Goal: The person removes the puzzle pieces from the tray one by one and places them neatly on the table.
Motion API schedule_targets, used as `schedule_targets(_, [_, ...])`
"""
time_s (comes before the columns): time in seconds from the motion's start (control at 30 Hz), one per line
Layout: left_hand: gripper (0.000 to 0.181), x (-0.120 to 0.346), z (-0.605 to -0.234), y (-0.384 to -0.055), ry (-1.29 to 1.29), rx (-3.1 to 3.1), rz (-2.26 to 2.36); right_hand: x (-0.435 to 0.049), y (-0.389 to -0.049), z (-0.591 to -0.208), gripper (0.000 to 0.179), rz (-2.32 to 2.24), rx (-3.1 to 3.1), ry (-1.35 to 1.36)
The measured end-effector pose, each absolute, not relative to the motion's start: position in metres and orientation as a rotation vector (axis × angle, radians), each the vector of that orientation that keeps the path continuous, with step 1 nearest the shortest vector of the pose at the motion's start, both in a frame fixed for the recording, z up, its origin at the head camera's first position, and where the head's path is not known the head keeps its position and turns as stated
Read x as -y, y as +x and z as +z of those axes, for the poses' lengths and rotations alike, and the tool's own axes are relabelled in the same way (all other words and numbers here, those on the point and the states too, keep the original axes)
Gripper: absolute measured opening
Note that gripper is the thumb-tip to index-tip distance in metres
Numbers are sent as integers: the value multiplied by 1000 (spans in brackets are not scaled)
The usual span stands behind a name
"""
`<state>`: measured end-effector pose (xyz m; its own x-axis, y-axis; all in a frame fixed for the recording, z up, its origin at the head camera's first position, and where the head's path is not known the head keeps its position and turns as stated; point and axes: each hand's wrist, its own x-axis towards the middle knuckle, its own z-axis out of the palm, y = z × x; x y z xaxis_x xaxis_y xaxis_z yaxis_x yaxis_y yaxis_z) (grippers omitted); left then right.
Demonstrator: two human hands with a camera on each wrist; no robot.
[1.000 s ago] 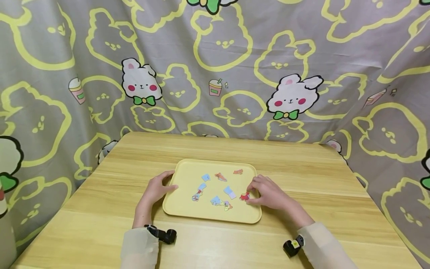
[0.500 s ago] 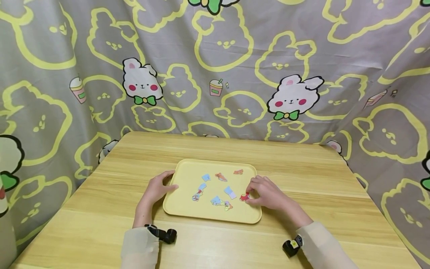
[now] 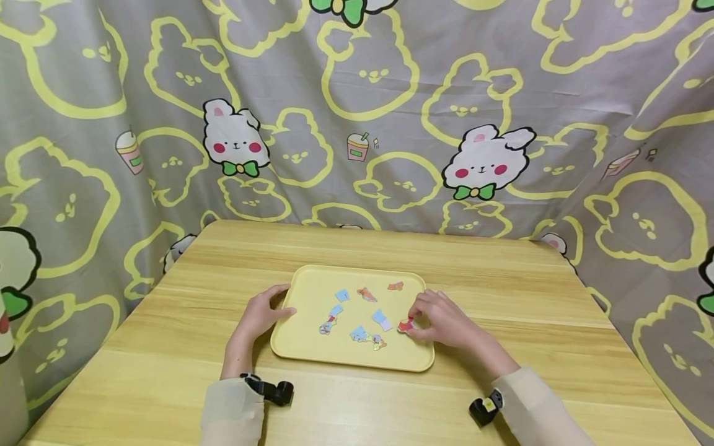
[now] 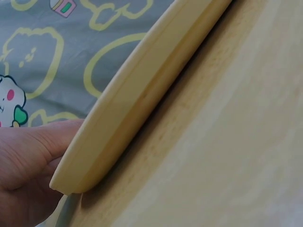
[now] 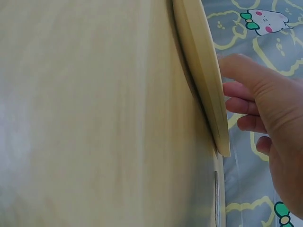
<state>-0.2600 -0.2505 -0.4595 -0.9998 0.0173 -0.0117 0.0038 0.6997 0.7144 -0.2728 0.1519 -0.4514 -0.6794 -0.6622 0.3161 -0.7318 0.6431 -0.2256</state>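
A yellow rectangular tray lies on the wooden table with several small printed puzzle pieces on it. My left hand grips its left edge, thumb over the rim. In the left wrist view the tray's side wall hides part of that hand. At the tray's right side my right hand pinches a red puzzle piece between thumb and fingers, partly covering it. Left of that piece is a blue and lilac puzzle piece. The right wrist view shows the right hand beyond the tray wall, which hides the piece.
Two joined groups, one blue and red, one blue and yellow, lie in the tray's lower half. A blue piece and two orange pieces are farther back. Behind the table hangs a patterned grey curtain.
The red puzzle piece has tilted slightly in my right fingers. My left hand and the tray stay where they were.
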Motion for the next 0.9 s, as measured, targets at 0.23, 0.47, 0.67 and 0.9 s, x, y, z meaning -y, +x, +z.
schedule_targets(0.23, [62,251,-460,-259,15,-2882,1209,-152,-274,-452,21,568,2627,1132])
schedule_targets(0.47, [62,252,-462,-260,25,-2889,1205,-154,-275,-455,22,647,2582,1096])
schedule_targets(0.67, [63,251,-463,-261,29,-2879,1217,-155,-276,-455,23,738,2527,1072])
schedule_targets(0.9, [63,251,-461,-261,25,-2874,1212,-157,-277,-454,24,889,2467,1045])
